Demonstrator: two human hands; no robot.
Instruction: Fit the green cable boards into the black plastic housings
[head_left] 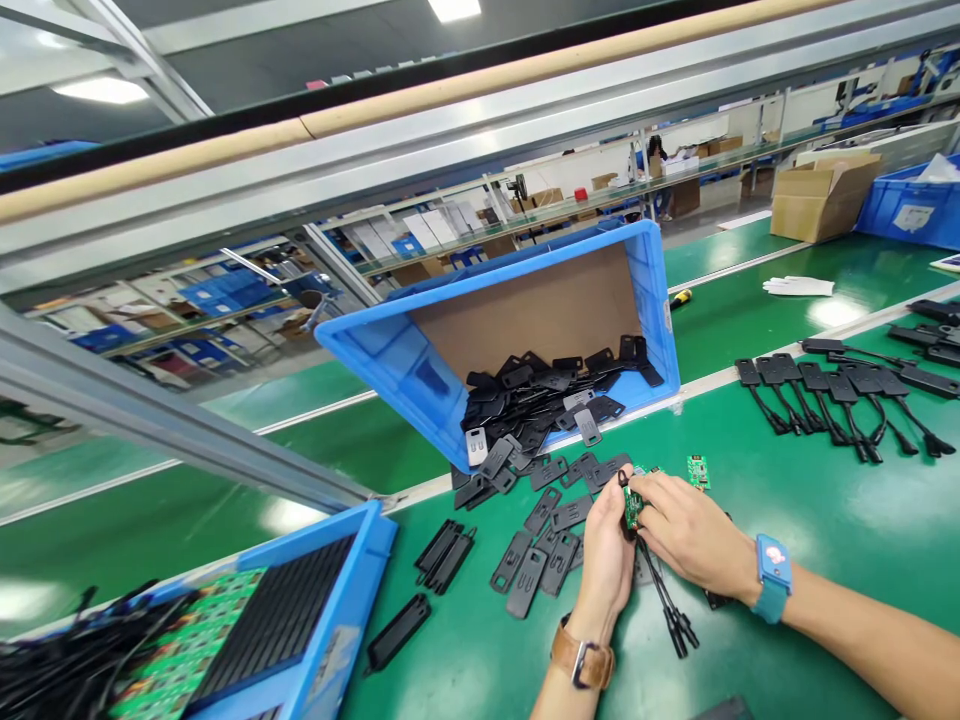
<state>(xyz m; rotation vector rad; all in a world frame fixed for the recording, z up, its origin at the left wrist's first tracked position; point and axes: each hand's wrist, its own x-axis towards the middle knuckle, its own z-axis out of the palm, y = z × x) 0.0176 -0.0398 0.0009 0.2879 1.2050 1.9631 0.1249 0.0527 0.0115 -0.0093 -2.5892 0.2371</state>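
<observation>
Over the green bench, my left hand is closed around a small green circuit board that has black cables hanging from it. My right hand meets it from the right, thumb and fingers pinched at the board's edge. Whether the board sits in a black housing is hidden by my fingers. Just behind my right hand lies another green circuit board. Flat black plastic covers are scattered left of my left hand. Several long black housings rest farther left.
A tipped blue bin spills black covers at the back. At lower left, a blue crate holds cables, green boards and black housings. Finished-looking black cabled units lie in a row at right. A white glove and a cardboard box are behind.
</observation>
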